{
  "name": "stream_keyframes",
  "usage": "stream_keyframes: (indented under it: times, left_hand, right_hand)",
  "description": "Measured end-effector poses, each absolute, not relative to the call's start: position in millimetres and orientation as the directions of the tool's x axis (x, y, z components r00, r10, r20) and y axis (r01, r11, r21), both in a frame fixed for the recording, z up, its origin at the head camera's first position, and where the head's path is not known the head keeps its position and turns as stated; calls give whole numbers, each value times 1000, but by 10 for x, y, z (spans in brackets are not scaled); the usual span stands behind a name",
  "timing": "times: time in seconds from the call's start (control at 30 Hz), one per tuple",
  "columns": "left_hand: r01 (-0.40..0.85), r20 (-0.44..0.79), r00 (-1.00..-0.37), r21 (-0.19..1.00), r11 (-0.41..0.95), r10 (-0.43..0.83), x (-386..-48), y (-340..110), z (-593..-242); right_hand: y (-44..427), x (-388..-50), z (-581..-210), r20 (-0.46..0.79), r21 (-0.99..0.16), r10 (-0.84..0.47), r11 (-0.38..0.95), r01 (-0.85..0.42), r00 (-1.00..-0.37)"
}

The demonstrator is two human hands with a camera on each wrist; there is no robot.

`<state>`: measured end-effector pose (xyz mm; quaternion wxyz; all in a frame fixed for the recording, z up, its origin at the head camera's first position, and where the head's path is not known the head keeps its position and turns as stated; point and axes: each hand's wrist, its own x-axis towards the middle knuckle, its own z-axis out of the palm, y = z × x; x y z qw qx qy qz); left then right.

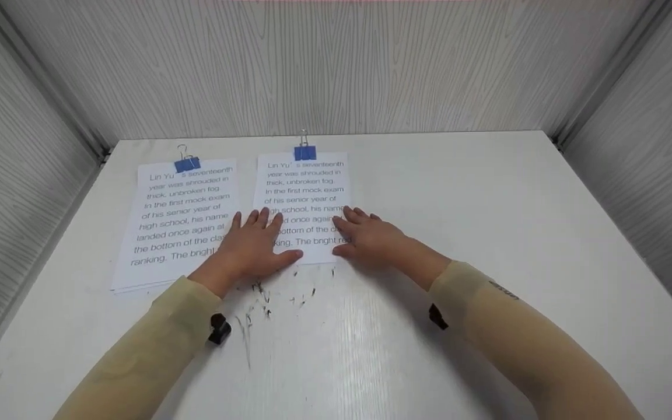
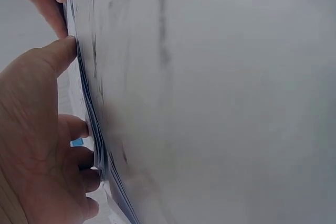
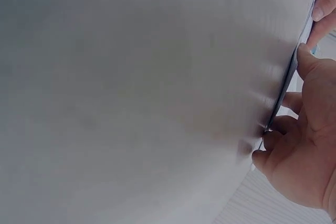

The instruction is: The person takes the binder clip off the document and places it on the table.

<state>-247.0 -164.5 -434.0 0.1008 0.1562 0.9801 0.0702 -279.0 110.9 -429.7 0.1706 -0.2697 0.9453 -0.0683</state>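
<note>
Two stacks of printed paper lie side by side on a white table, each with a blue binder clip at its top edge. On the right stack point(image 1: 304, 201), the binder clip point(image 1: 305, 153) has its wire handle pointing up. My left hand point(image 1: 251, 245) rests with spread fingers at this stack's left side, its thumb at the lower edge. At the opposite side my right hand point(image 1: 371, 239) touches the stack with extended fingers. The left stack point(image 1: 172, 233) carries its own binder clip point(image 1: 187, 164), set at a slant. Both wrist views show fingertips along the sheet edges.
Dark scratches and specks point(image 1: 263, 297) mark the white table point(image 1: 336, 338) below the stacks. A wood-grain panel point(image 1: 336, 70) stands along the back, with side panels at left and right. Each sleeve has a small black piece point(image 1: 219, 328) at the wrist.
</note>
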Motion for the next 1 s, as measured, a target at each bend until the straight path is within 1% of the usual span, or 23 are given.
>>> stream_keyframes:
  times: [0.2, 0.47, 0.67, 0.9, 1.0]
  left_hand:
    - [324, -183, -919, 150, 934, 348, -2410, -1548, -4288]
    - [365, -200, -899, 151, 919, 390, -2325, -1423, -4270]
    - [377, -209, -889, 171, 910, 407, -2256, -1333, -4266]
    - [409, -199, -876, 177, 895, 439, -2193, -1247, -4271]
    - [426, -197, -867, 183, 886, 457, -2166, -1209, -4262]
  right_hand:
    - [1198, -2733, -4291, -302, -181, -527, 850, -495, -794]
    - [1391, -2646, -4317, -281, -163, -552, 834, -528, -785]
    - [1559, -2577, -4291, -261, -195, -586, 810, -553, -767]
    - [1738, -2522, -4289, -242, -243, -579, 813, -529, -778]
    - [1803, -2475, -4284, -225, -262, -593, 801, -538, -773]
